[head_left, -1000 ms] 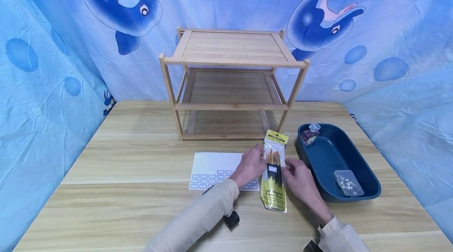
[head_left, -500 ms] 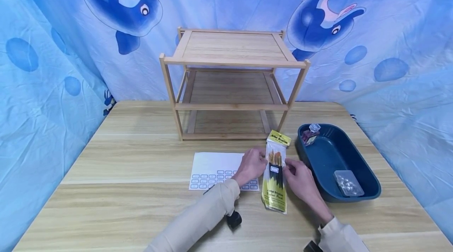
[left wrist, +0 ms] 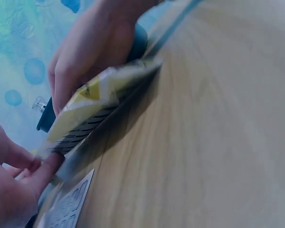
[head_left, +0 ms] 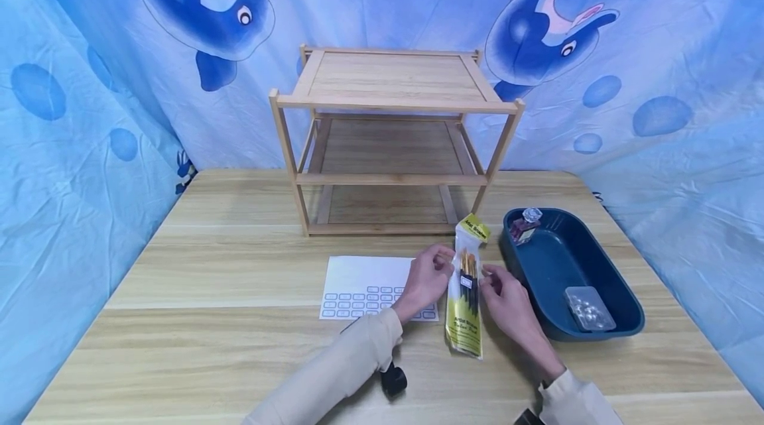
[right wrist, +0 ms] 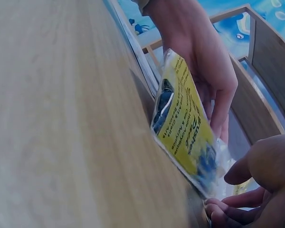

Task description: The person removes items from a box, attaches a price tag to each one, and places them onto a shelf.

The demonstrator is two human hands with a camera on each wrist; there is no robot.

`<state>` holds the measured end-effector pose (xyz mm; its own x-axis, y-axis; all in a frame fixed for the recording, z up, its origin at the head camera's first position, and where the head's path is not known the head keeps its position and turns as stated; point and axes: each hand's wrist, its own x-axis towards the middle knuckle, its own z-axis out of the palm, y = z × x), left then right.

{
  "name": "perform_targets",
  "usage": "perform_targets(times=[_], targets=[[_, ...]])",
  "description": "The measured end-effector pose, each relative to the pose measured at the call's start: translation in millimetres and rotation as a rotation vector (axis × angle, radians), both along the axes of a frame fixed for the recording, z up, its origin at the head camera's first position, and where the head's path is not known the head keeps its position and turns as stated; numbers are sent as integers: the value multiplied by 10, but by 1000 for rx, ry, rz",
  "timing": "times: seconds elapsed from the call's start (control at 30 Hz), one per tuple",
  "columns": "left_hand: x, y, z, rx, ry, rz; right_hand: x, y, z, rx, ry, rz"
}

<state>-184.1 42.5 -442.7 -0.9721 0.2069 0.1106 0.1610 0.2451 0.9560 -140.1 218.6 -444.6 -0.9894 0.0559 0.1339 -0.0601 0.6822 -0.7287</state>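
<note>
A clear plastic pack of artist brushes (head_left: 463, 322) with yellow printed ends stands between my two hands over the table. Black-handled brushes and a small white label show through its middle. My left hand (head_left: 425, 279) pinches the pack's left edge between thumb and fingers. On the opposite edge, the thumb and fingertips of my right hand (head_left: 507, 299) hold the plastic. In the left wrist view the pack (left wrist: 99, 97) is tipped up, its shadow on the wood below. The right wrist view shows the printed yellow face of the pack (right wrist: 183, 114).
Behind the hands stands a three-tier wooden shelf (head_left: 394, 107). A white sheet with printed boxes (head_left: 364, 272) lies partly under the left arm. At the right, a dark blue basin (head_left: 552, 266) holds a perfume bottle (head_left: 525, 226) and a clear box (head_left: 589, 309).
The brush pack has shifted slightly right and turned, so its face appears narrower and its top leans over. The left hand has moved a little right and up; the right hand has hardly moved.
</note>
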Motion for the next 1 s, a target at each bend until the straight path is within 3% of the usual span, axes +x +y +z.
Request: perform_targets(times=[0.23, 0.43, 0.53, 0.73, 1.0], targets=[[57, -2, 0, 305, -159, -10, -14, -7, 19, -68, -44, -10], [51, -20, -21, 492, -233, -25, -26, -12, 32, -187, -96, -19], [47, -31, -18, 549, -253, -26, -29, -7, 22, -281, -119, -24], [44, -27, -7, 582, -275, -26, -18, -14, 21, -475, -146, -1], [39, -32, -2, 580, -254, -12, 8, -18, 51, -558, -136, 45]])
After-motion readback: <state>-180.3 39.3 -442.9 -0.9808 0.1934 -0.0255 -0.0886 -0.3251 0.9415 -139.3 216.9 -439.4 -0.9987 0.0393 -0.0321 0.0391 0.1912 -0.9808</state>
